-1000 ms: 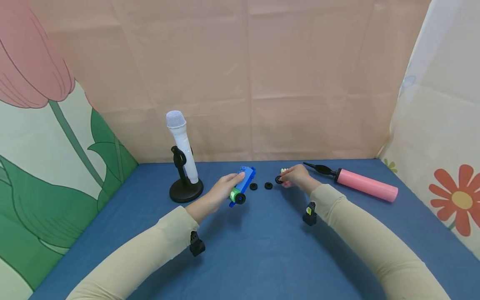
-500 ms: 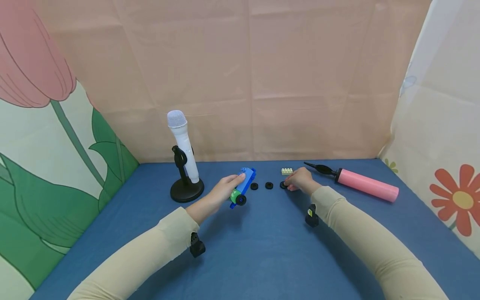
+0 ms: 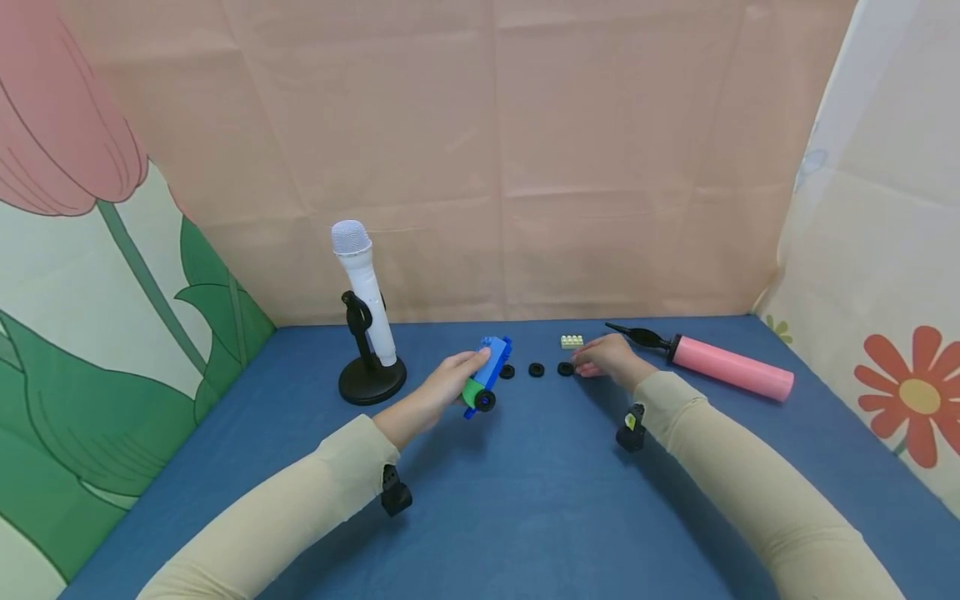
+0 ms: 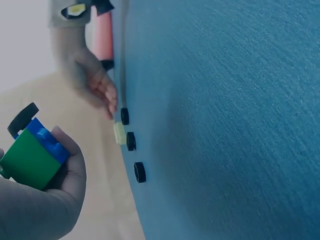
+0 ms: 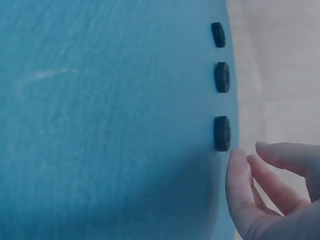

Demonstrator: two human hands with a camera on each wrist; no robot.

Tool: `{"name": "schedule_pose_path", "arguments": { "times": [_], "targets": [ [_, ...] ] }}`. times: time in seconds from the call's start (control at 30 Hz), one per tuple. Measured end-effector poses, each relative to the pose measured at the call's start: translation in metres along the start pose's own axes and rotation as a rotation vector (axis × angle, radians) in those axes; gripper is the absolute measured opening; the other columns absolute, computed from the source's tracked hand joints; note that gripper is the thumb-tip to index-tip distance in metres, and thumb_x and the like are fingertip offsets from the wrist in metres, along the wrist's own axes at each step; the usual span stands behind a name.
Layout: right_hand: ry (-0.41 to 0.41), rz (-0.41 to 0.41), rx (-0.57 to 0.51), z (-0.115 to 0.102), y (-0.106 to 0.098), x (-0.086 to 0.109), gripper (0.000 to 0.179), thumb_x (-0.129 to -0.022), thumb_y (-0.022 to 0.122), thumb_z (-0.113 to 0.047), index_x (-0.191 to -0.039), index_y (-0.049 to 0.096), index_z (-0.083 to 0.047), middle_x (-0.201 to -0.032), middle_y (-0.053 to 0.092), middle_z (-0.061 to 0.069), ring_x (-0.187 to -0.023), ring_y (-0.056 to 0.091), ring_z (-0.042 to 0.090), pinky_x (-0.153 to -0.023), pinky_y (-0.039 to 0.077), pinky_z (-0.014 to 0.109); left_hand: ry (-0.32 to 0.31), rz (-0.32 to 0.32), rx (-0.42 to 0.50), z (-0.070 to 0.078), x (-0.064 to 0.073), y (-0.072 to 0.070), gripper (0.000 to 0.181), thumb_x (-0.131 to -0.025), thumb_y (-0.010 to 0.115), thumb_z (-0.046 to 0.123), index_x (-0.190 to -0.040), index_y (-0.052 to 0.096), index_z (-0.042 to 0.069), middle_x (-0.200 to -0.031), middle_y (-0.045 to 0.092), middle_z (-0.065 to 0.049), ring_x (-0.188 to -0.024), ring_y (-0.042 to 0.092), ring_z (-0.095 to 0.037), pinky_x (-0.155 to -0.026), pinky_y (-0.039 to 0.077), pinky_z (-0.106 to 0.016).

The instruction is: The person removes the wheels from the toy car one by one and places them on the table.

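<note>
In the head view my left hand (image 3: 441, 385) grips a toy car (image 3: 492, 363) built of blue and green blocks, held above the table. A black wheel (image 3: 485, 401) shows on its near end; the left wrist view shows its green block (image 4: 31, 162) close up. Three loose black wheels lie in a row on the blue table: a left one (image 3: 507, 372), a middle one (image 3: 536, 369) and a right one (image 3: 566, 368). Beside the right one is my right hand (image 3: 611, 360), holding nothing. Its thumb and fingers (image 5: 240, 175) are apart in the right wrist view.
A cream studded brick (image 3: 572, 342) lies behind the right wheel. The pink hand pump (image 3: 731, 367) with a black nozzle lies right of my right hand. At left a white microphone (image 3: 369, 287) leans in a black stand (image 3: 372, 383). A beige backdrop (image 3: 495, 167) closes the far side.
My right hand has set a black wheel down at the right end of the row, let go and drawn slightly right. The cream brick is now uncovered. My left hand stays nearly still.
</note>
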State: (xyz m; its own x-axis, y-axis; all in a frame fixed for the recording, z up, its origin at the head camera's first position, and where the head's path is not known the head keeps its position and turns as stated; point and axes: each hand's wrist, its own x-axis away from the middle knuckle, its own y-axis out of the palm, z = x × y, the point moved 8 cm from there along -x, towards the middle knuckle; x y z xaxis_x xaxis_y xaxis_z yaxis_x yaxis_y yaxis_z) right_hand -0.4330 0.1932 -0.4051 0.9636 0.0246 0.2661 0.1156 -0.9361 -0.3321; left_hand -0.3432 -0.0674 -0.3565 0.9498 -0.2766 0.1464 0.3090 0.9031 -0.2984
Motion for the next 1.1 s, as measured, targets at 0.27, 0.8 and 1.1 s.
{"name": "schedule_pose_path", "arguments": {
  "times": [0.27, 0.8, 1.1],
  "targets": [
    [-0.053, -0.069, -0.018, -0.016, 0.002, 0.013, 0.037, -0.093, 0.063, -0.008, -0.125, 0.057, 0.010, -0.122, 0.063, 0.026, -0.079, 0.070, 0.016, -0.094, 0.052, 0.042, 0.046, -0.073, 0.014, 0.008, 0.003, 0.005, 0.063, -0.100, 0.040, 0.053, -0.144, 0.040, 0.007, -0.124, 0.061, -0.017, -0.107, 0.060, -0.023, -0.091, 0.051, -0.042],
    [-0.156, -0.169, 0.057, -0.053, 0.036, 0.064, 0.035, -0.094, 0.064, -0.018, -0.122, 0.063, 0.003, -0.125, 0.063, 0.023, -0.095, 0.070, 0.026, -0.088, 0.055, 0.038, 0.070, -0.146, -0.016, 0.011, 0.000, 0.009, 0.058, -0.101, 0.039, 0.053, -0.140, 0.045, 0.011, -0.120, 0.067, -0.009, -0.103, 0.062, -0.021, -0.087, 0.051, -0.039],
    [-0.207, -0.297, 0.084, -0.068, 0.064, 0.095, 0.033, -0.090, 0.070, -0.022, -0.112, 0.067, 0.003, -0.098, 0.073, 0.012, -0.081, 0.071, 0.019, -0.085, 0.056, 0.037, 0.092, -0.125, 0.001, 0.011, -0.001, 0.010, 0.056, -0.100, 0.042, 0.051, -0.139, 0.044, 0.010, -0.122, 0.066, -0.010, -0.106, 0.062, -0.023, -0.095, 0.049, -0.043]
  ]
}}
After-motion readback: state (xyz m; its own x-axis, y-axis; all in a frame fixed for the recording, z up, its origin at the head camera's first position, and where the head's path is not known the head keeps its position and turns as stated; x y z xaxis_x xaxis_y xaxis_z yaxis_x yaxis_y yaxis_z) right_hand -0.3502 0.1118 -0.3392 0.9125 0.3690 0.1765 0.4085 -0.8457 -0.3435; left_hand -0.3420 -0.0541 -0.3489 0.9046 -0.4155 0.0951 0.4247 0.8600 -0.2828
